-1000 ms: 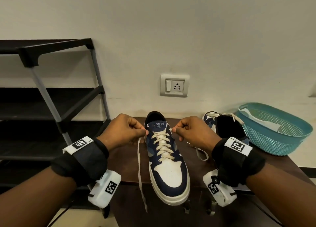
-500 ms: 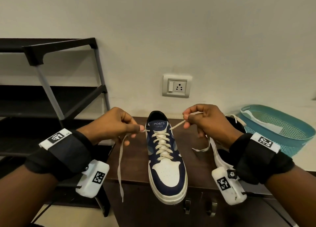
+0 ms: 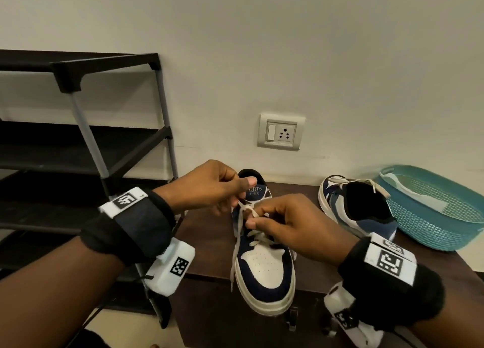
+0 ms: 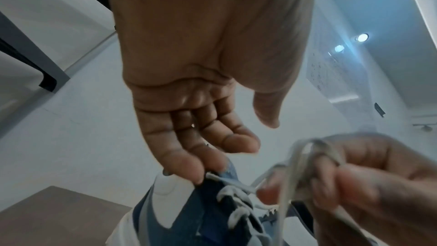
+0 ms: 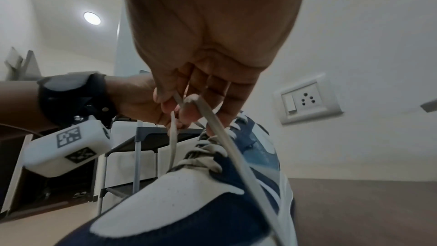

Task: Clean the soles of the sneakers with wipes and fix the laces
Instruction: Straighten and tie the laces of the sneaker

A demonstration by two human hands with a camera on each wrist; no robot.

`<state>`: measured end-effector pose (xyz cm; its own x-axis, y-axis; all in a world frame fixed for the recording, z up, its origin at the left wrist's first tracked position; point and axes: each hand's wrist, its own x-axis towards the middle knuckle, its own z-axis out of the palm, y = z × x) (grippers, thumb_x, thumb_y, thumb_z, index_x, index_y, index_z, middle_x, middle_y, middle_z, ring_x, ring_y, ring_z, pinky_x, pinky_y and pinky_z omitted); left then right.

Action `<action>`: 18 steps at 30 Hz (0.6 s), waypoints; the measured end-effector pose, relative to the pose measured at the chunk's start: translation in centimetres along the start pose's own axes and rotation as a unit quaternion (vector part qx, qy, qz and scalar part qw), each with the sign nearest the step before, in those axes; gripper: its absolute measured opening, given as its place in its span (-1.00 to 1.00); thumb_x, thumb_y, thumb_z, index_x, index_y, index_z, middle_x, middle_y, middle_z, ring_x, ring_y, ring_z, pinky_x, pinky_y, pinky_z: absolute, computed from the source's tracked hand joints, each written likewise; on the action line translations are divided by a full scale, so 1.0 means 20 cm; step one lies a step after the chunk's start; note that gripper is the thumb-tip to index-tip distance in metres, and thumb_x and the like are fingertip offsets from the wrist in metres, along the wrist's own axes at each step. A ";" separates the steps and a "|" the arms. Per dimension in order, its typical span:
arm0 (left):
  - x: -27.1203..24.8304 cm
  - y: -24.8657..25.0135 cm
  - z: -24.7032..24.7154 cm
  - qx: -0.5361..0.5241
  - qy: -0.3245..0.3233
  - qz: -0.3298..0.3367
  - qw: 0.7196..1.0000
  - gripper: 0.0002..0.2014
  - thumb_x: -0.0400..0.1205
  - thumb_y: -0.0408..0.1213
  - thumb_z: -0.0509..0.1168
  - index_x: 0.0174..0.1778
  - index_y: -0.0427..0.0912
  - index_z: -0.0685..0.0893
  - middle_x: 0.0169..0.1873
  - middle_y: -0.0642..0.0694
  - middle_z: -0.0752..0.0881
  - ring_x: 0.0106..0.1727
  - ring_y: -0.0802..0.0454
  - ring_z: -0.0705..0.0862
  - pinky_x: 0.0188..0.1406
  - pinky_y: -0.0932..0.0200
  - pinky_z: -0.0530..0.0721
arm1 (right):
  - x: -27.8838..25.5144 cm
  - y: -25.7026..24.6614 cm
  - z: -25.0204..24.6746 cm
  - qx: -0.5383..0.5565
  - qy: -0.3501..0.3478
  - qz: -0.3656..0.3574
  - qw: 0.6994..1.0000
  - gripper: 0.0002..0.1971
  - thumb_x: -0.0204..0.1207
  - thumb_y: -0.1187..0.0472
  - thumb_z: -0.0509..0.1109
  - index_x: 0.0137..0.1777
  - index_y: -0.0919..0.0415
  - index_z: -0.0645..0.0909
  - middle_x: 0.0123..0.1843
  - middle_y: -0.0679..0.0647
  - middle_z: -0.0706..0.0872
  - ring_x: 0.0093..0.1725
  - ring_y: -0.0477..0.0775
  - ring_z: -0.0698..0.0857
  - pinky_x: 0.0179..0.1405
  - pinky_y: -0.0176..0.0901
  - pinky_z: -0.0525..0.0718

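Observation:
A navy and white sneaker point(image 3: 262, 264) stands on the brown table point(image 3: 207, 245), toe towards me. My right hand point(image 3: 258, 218) pinches its cream lace point(image 3: 235, 245) just above the eyelets, with a loop round a finger point(image 5: 189, 100). My left hand point(image 3: 235, 190) hovers over the tongue. In the left wrist view my left hand point(image 4: 257, 134) has thumb and fingers apart, and a fingertip point(image 4: 196, 173) touches the lace at the sneaker point(image 4: 189, 212) collar. One lace end hangs down the shoe's left side. The second sneaker point(image 3: 361, 211) lies to the right, its opening facing me.
A turquoise mesh basket point(image 3: 432, 216) holding something white sits at the table's right end. A black shoe rack point(image 3: 104, 143) stands left of the table. A wall socket point(image 3: 281, 131) is behind the shoe. The table's front edge is just under the toe.
Both hands came together over the tongue after pulling the lace ends apart. My left hand let go of its end, which now hangs. My right hand holds a loop.

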<state>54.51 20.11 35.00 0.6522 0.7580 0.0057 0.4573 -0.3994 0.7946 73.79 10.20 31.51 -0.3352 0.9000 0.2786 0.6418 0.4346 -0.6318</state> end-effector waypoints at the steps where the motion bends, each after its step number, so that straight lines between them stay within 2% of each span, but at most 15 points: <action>1: 0.01 0.00 0.02 0.016 -0.001 -0.006 1.000 -0.57 0.71 0.09 0.31 -0.15 -0.23 0.81 -0.47 -0.05 0.74 -0.44 0.04 0.71 -0.35 0.20 0.72 | -0.02 -0.01 0.00 -0.012 -0.011 -0.011 1.000 -0.85 0.65 0.01 0.42 -0.10 -0.05 0.77 -0.23 -0.19 0.76 -0.24 -0.12 0.72 -0.18 -0.04 0.70; 3: 0.04 0.01 0.06 0.053 -0.030 -0.016 0.998 -0.49 0.70 0.16 0.29 -0.21 -0.24 0.82 -0.58 0.00 0.64 -0.55 0.09 0.57 -0.44 0.26 0.59 | -0.05 -0.02 0.00 -0.041 -0.034 -0.041 0.998 -0.87 0.65 0.03 0.42 0.02 -0.05 0.80 -0.09 -0.33 0.76 -0.09 -0.25 0.74 -0.10 -0.28 0.67; 4: 0.05 0.02 0.08 0.071 -0.051 -0.021 0.996 -0.45 0.68 0.21 0.28 -0.31 -0.24 0.77 -0.61 -0.01 0.58 -0.59 0.11 0.50 -0.46 0.25 0.53 | -0.06 -0.03 0.00 -0.061 -0.044 -0.058 0.995 -0.87 0.65 0.04 0.41 0.05 -0.06 0.80 -0.05 -0.38 0.73 -0.04 -0.28 0.73 -0.05 -0.31 0.66; 6: 0.07 0.03 0.11 0.097 -0.086 -0.018 0.991 -0.43 0.64 0.25 0.33 -0.49 -0.17 0.62 -0.63 -0.01 0.47 -0.60 0.12 0.37 -0.47 0.22 0.42 | -0.08 -0.03 0.01 -0.087 -0.068 -0.083 0.990 -0.87 0.66 0.04 0.41 0.07 -0.07 0.79 -0.01 -0.40 0.70 0.03 -0.27 0.72 0.01 -0.20 0.70; 8: 0.09 0.04 0.12 0.105 -0.109 -0.005 0.988 -0.50 0.62 0.16 0.42 -0.52 -0.13 0.67 -0.59 -0.02 0.53 -0.56 0.15 0.41 -0.46 0.26 0.43 | -0.09 -0.04 0.01 -0.089 -0.084 -0.095 0.988 -0.87 0.67 0.04 0.41 0.08 -0.05 0.79 0.04 -0.35 0.72 0.05 -0.22 0.73 0.02 -0.12 0.71; 10: 0.10 0.05 0.14 0.088 -0.122 -0.008 0.989 -0.63 0.65 -0.01 0.46 -0.34 -0.23 0.78 -0.47 -0.05 0.70 -0.48 0.18 0.56 -0.43 0.32 0.53 | -0.11 -0.04 0.00 -0.077 -0.096 -0.088 0.988 -0.87 0.67 0.05 0.41 0.09 -0.04 0.79 0.06 -0.34 0.72 0.06 -0.20 0.73 0.03 -0.12 0.71; 12: 0.10 0.07 0.14 0.016 -0.107 -0.038 0.993 -0.73 0.71 -0.11 0.39 -0.21 -0.22 0.76 -0.35 -0.07 0.78 -0.43 0.13 0.61 -0.50 0.31 0.51 | -0.13 -0.02 -0.02 -0.055 -0.117 -0.058 0.990 -0.87 0.67 0.06 0.40 0.10 -0.04 0.78 0.11 -0.29 0.75 0.10 -0.17 0.74 0.07 -0.10 0.72; 14: 0.08 0.09 0.11 -0.129 -0.078 -0.080 0.985 -0.79 0.76 -0.15 0.29 -0.06 -0.21 0.71 -0.19 -0.16 0.84 -0.32 0.02 0.70 -0.44 0.25 0.55 | -0.15 0.00 -0.04 -0.049 -0.159 -0.018 0.986 -0.86 0.67 0.04 0.40 0.10 -0.06 0.77 0.14 -0.23 0.78 0.13 -0.15 0.75 0.12 -0.04 0.73; 16: 0.06 0.09 0.05 -0.262 -0.060 -0.096 0.958 -0.79 0.76 -0.16 0.26 -0.10 -0.18 0.66 -0.21 -0.20 0.83 -0.11 -0.12 0.80 -0.19 0.10 0.69 | -0.18 0.03 -0.07 -0.052 -0.192 0.016 0.980 -0.88 0.65 0.05 0.42 0.08 -0.07 0.78 0.11 -0.22 0.79 0.10 -0.17 0.75 0.13 -0.07 0.73; 17: 0.04 0.09 0.03 -0.317 -0.063 -0.091 0.942 -0.77 0.75 -0.16 0.25 -0.19 -0.15 0.63 -0.27 -0.18 0.80 -0.02 -0.19 0.82 -0.04 -0.01 0.73 | -0.20 0.04 -0.09 -0.051 -0.200 0.032 0.978 -0.90 0.64 0.05 0.44 0.03 -0.06 0.79 0.05 -0.22 0.80 0.04 -0.17 0.76 0.08 -0.11 0.73; 18: 0.02 0.09 0.00 -0.363 -0.066 -0.083 0.926 -0.74 0.73 -0.15 0.25 -0.27 -0.11 0.60 -0.36 -0.14 0.74 -0.02 -0.22 0.82 0.05 -0.10 0.75 | -0.21 0.05 -0.11 -0.053 -0.207 0.047 0.976 -0.91 0.63 0.04 0.45 -0.02 -0.05 0.79 -0.05 -0.22 0.80 -0.07 -0.18 0.76 -0.03 -0.19 0.73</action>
<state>55.59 19.78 36.44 0.6998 0.6889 -0.1890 0.0616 0.2054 0.9767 77.39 6.86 31.23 -0.5063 0.8557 -0.1064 0.7435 0.3707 -0.5565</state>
